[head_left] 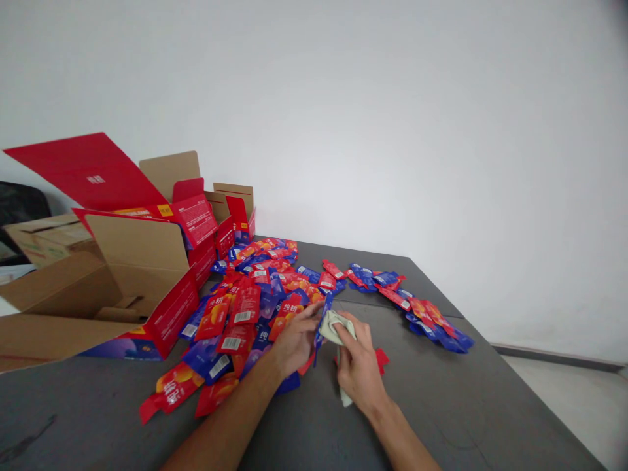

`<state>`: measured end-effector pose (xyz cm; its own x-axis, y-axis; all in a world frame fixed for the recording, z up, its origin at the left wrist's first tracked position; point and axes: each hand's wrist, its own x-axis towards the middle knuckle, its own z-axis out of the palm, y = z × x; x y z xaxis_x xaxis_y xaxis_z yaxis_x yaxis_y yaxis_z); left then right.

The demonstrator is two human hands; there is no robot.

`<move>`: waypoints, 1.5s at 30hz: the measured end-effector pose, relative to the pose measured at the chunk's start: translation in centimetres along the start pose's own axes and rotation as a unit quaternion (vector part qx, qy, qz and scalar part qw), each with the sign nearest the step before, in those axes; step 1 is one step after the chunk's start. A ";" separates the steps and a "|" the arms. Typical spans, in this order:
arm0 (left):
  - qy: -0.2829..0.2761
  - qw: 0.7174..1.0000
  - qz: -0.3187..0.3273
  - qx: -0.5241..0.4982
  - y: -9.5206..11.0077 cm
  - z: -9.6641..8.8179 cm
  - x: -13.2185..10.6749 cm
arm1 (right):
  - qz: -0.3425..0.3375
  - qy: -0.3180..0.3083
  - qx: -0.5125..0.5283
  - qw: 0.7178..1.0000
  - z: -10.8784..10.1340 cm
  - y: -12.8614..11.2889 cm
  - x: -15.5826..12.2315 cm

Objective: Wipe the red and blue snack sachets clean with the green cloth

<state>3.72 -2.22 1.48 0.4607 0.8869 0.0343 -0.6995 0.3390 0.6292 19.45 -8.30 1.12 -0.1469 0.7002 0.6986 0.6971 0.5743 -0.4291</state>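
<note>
My left hand is closed on a blue pouch, held up on edge over the table. A pale green cloth is bunched in my right hand, pressed against the pouch's right side, with one end hanging below. Just left of my left hand spreads a heap of red and blue printed pouches, overlapping one another. Partly hidden behind my right hand, a red pouch lies on the table.
An open red carton with raised flaps stands at the left, with more open red cartons behind it. Several pouches lie in a curved row at the right. The grey table meets a white wall at its back.
</note>
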 end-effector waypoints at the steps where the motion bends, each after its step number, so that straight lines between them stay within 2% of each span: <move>1: -0.004 1.000 0.005 0.010 0.1 -0.2 -0.1 | 0.010 0.014 0.002 1.000 -0.1 0.1 0.0; 3: 0.013 0.999 0.007 0.031 0.4 -0.4 -0.2 | 0.039 0.040 -0.006 0.998 -0.3 0.4 0.2; 6: 0.080 0.996 -0.002 0.037 0.8 -0.5 -0.1 | 0.063 0.069 -0.025 0.995 -0.7 0.7 0.3; 8: 0.128 0.992 -0.010 0.012 0.9 -0.4 0.1 | 0.035 0.070 -0.023 0.997 -0.8 0.6 0.3; 10: 0.156 0.988 -0.018 -0.012 0.8 -0.3 0.3 | -0.016 0.035 -0.013 0.999 -0.8 0.3 0.3; 13: 0.145 0.989 -0.030 -0.017 0.8 0.0 0.4 | -0.067 -0.067 -0.029 0.995 -0.6 -0.3 0.2; 16: 0.109 0.993 -0.034 -0.010 0.6 0.5 0.0 | -0.058 -0.121 -0.070 0.989 -0.4 -0.5 0.2; 18: 0.079 0.995 -0.052 -0.001 0.2 0.9 -0.3 | -0.030 -0.105 -0.094 0.990 -0.4 -0.2 0.3; 21: 0.037 0.995 -0.088 0.004 -0.9 1.4 -0.6 | 0.007 -0.042 -0.121 0.992 -0.5 0.4 0.4; 23: 0.029 0.996 -0.080 0.001 -1.4 1.5 -0.6 | 0.006 -0.028 -0.121 0.992 -0.7 0.4 0.4; 30: 0.105 0.993 -0.049 -0.007 -0.3 0.9 0.2 | -0.051 -0.165 -0.057 0.983 -0.3 -2.1 0.5; 33: 0.115 0.993 -0.036 0.017 -0.2 0.8 0.2 | -0.053 -0.164 -0.033 0.984 -0.1 -2.2 0.6; 36: 0.129 0.981 0.045 0.136 0.1 0.8 0.0 | -0.038 -0.118 -0.017 0.992 -0.5 -1.0 0.6; 38: 0.134 0.942 0.128 0.281 0.6 0.8 -0.2 | -0.009 -0.074 -0.022 0.997 -1.0 0.3 0.7; 39: 0.138 0.907 0.173 0.359 1.1 0.6 -0.3 | 0.011 -0.053 -0.029 0.998 -1.3 1.0 0.8; 42: 0.174 0.773 0.276 0.544 2.6 0.1 -0.5 | 0.055 -0.005 -0.072 0.996 -2.1 3.1 0.9; 45: 0.217 0.654 0.288 0.665 3.8 -0.6 -0.6 | 0.098 -0.001 -0.121 0.988 -2.6 4.7 0.7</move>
<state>0.47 -1.24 3.44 -0.0699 0.8505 0.5214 0.5389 -0.4076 0.7371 24.44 -6.14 1.06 0.0062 0.7895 0.6137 0.8592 0.3098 -0.4071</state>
